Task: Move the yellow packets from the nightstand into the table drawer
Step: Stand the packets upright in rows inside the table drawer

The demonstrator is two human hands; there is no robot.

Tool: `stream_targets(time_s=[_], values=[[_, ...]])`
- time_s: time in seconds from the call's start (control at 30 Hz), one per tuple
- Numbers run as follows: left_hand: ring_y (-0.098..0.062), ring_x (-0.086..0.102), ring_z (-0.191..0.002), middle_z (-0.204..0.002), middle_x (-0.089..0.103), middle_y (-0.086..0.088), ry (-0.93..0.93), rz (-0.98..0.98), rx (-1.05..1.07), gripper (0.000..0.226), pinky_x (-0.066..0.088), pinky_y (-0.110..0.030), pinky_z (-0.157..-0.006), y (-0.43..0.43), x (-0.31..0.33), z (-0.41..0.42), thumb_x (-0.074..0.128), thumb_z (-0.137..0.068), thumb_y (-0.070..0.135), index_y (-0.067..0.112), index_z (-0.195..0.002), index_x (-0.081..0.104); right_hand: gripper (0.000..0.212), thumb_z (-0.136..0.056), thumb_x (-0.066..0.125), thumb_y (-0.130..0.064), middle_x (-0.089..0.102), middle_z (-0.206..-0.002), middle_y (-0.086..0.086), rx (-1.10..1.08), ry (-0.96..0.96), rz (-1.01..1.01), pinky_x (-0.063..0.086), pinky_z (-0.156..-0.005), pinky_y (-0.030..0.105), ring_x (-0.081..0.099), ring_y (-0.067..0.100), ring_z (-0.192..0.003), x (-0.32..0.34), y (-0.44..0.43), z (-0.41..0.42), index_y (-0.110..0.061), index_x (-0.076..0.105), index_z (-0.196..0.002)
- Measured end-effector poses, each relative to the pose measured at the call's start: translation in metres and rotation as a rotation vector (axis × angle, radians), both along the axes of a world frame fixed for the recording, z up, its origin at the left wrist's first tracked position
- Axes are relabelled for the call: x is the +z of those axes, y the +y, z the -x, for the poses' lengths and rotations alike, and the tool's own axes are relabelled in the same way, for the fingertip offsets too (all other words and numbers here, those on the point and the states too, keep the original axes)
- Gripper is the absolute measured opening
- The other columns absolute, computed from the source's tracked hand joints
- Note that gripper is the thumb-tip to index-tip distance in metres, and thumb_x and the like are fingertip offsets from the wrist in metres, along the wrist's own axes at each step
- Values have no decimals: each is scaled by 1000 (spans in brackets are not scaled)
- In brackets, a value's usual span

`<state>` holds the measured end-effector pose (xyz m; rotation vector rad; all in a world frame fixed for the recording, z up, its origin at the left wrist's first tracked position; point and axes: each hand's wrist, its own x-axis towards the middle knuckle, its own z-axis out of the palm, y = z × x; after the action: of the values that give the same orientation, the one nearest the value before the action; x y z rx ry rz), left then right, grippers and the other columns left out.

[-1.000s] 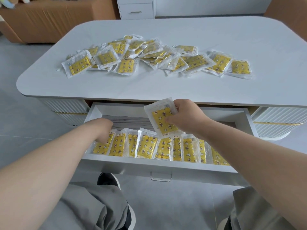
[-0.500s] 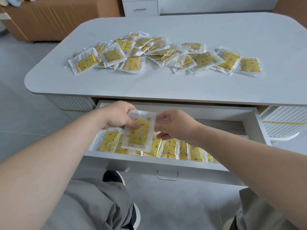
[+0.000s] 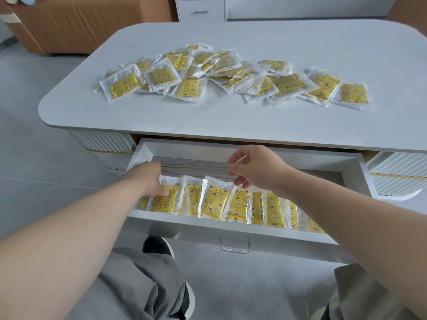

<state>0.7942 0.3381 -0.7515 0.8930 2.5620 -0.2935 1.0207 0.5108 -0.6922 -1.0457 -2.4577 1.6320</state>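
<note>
Two hands (image 3: pixel 256 167) inside drawer (image 3: pixel 231 224) rim

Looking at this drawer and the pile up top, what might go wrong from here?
The packets in the drawer stand on edge, leaning on each other; the left hand pressing the end one could tip the row flat. The pile on the tabletop is loose and overlapping, so grabbing one may drag others along. The right hand seems empty, above the row.

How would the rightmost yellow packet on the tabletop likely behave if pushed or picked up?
The rightmost yellow packet looks thin and flat, so probably light and floppy. Its clear glossy wrapper suggests it would slide easily on the smooth tabletop. Lying flat, it seems unlikely to roll or tip.
</note>
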Motion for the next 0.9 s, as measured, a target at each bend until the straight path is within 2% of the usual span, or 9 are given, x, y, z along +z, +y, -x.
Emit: stream_targets(time_s=[0.1, 0.17, 0.27, 0.37, 0.47, 0.53, 0.63, 0.77, 0.9], values=[[-27, 52, -117, -130, 50, -6, 91, 109, -65, 76, 51, -36, -82, 9, 10, -12, 81, -75, 49, 17, -132, 44, 10, -98, 58, -12, 75, -93, 2, -4, 7, -21, 64, -71, 33, 75, 18, -77, 1, 5, 0, -18, 65, -101], [-25, 56, -107, -133, 46, -7, 128, 224, -113, 68, 48, -33, -69, 24, 24, -28, 75, -82, 42, 15, -137, 43, 8, -97, 60, -14, 74, -95, 3, -16, 30, -44, 64, -69, 30, 75, 17, -75, 4, 10, 1, -18, 66, -100], [-20, 61, -85, -105, 62, -1, 86, 248, -173, 38, 46, -30, -62, 57, 55, -55, 66, -89, 40, 14, -116, 62, 7, -97, 63, -20, 75, -89, 2, -53, 75, -101, 63, -62, 30, 75, 15, -69, 17, 22, -1, -15, 67, -97], [-18, 69, -64, -72, 73, 0, -115, 0, -184, 39, 53, -29, -68, 87, 93, -80, 64, -93, 49, 10, -86, 68, 23, -98, 61, -34, 75, -77, 0, -148, 75, -226, 61, -54, 30, 73, 14, -61, 32, 40, -3, -14, 67, -90], [-13, 72, -65, -70, 74, 3, -190, -357, -213, 30, 51, -27, -66, 110, 118, -97, 63, -94, 46, 17, -85, 67, 32, -97, 57, -41, 73, -76, 1, -284, 20, -459, 54, -60, 30, 69, 22, -72, 34, 71, -7, -13, 66, -86], [-17, 69, -78, -80, 72, 5, -100, -574, -244, 24, 53, -33, -73, 126, 121, -102, 64, -93, 45, 22, -88, 64, 29, -98, 53, -39, 68, -85, 0, -348, -29, -603, 45, -64, 28, 62, 24, -88, 32, 94, -14, -14, 64, -91], [-20, 62, -96, -108, 65, 4, -6, -761, -346, 23, 52, -36, -83, 152, 110, -110, 59, -96, 42, 22, -109, 60, 39, -100, 49, -44, 53, -131, 10, -371, -165, -740, 41, -97, 41, 44, 33, -127, 25, 122, -23, -16, 59, -125], [-24, 48, -132, -147, 49, -1, 59, -693, -500, 49, 43, -42, -102, 186, 91, -120, 49, -101, 45, 19, -142, 45, 62, -99, 42, -55, 24, -162, 10, -396, -389, -776, 23, -115, 51, 18, 36, -148, 18, 150, -35, -23, 36, -151], [-22, 17, -153, -167, 17, -2, 80, -558, -555, 67, 33, -46, -116, 216, 80, -130, 38, -102, 53, 17, -157, 25, 70, -98, 37, -64, 0, -169, 4, -363, -467, -735, 11, -121, 57, -5, 37, -154, 15, 168, -45, -34, 18, -159]])
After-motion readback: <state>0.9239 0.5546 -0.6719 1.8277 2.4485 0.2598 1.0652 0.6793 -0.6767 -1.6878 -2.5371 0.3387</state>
